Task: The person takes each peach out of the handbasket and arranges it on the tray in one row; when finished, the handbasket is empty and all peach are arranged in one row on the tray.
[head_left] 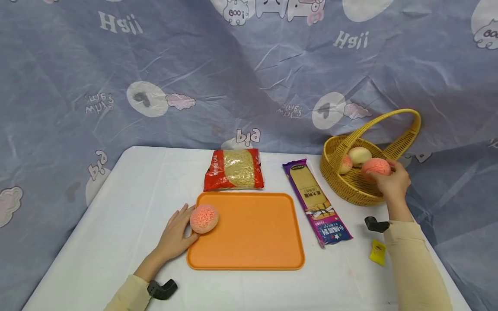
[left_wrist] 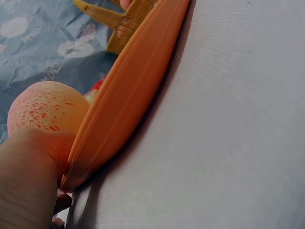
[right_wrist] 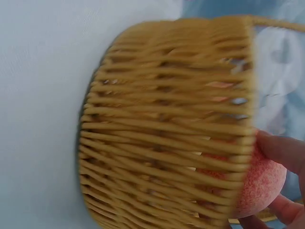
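Your left hand rests with its fingers curved around a pink speckled foam peach at the left edge of the flat orange plastic tray, so one peach seems delivered. Your right hand grips a second pink peach above the yellow woven wicker basket. Two paler peaches are left inside the basket.

Orange tray; yellow wicker basket; pink-speckled peaches; white table.
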`<act>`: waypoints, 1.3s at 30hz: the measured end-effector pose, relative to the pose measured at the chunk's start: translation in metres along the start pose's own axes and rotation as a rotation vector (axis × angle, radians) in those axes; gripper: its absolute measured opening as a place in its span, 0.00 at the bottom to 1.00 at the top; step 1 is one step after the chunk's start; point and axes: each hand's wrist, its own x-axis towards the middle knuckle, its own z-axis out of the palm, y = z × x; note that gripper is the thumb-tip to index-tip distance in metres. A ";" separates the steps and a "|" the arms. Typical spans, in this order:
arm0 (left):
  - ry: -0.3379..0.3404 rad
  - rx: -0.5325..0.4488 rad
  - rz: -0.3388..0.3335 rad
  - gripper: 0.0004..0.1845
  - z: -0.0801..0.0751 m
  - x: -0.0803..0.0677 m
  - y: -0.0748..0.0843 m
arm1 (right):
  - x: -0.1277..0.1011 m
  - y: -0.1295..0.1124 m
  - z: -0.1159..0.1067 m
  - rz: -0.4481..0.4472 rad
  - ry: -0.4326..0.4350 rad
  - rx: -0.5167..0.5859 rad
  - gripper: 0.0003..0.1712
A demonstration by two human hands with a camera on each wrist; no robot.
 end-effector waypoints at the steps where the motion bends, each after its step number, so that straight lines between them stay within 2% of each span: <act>1: -0.001 -0.003 -0.001 0.40 0.000 0.000 0.000 | -0.006 -0.003 -0.003 0.004 0.006 0.004 0.45; 6: -0.004 -0.019 -0.003 0.39 -0.001 0.000 -0.001 | -0.044 -0.018 -0.015 0.014 0.036 0.022 0.44; 9: -0.004 -0.025 0.002 0.39 0.000 0.000 -0.002 | -0.073 -0.028 -0.017 -0.006 0.026 0.038 0.43; 11: -0.002 -0.025 0.005 0.39 -0.001 0.000 -0.003 | -0.094 -0.035 -0.016 -0.031 -0.002 0.045 0.42; 14: -0.003 -0.027 0.007 0.38 -0.001 0.001 -0.003 | -0.125 -0.047 -0.009 -0.119 -0.054 0.074 0.41; 19: -0.006 -0.028 0.004 0.38 -0.001 0.001 -0.001 | -0.164 -0.062 0.017 -0.331 -0.173 0.138 0.40; 23: -0.004 -0.026 0.001 0.38 -0.001 0.001 -0.001 | -0.184 -0.073 0.045 -0.447 -0.334 0.219 0.39; 26: -0.002 -0.024 0.001 0.38 0.000 0.001 -0.002 | -0.198 -0.083 0.066 -0.475 -0.456 0.277 0.39; 30: -0.007 -0.024 -0.002 0.38 0.000 0.001 -0.002 | -0.216 -0.098 0.091 -0.497 -0.564 0.313 0.40; 35: -0.011 -0.022 -0.008 0.39 0.000 0.001 -0.002 | -0.238 -0.111 0.117 -0.508 -0.662 0.313 0.39; 39: -0.009 -0.022 -0.007 0.39 -0.001 0.001 -0.002 | -0.250 -0.115 0.136 -0.507 -0.696 0.267 0.39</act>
